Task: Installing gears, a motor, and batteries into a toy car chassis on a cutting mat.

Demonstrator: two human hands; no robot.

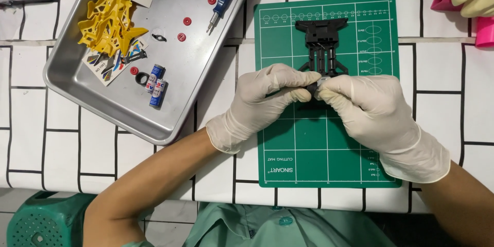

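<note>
Evidently both gloved hands, left hand (262, 98) and right hand (368, 105), pinch the black plastic toy-car chassis (321, 43) over the green cutting mat (329, 149); light, stiff, seemingly snappable, best gripped along its side rails.

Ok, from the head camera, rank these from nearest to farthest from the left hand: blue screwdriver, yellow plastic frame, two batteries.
From the left hand:
1. Two batteries, just left of it, near the tray's lower edge.
2. Blue screwdriver, above it, at the tray's top right.
3. Yellow plastic frame, far upper left in the tray.
</note>
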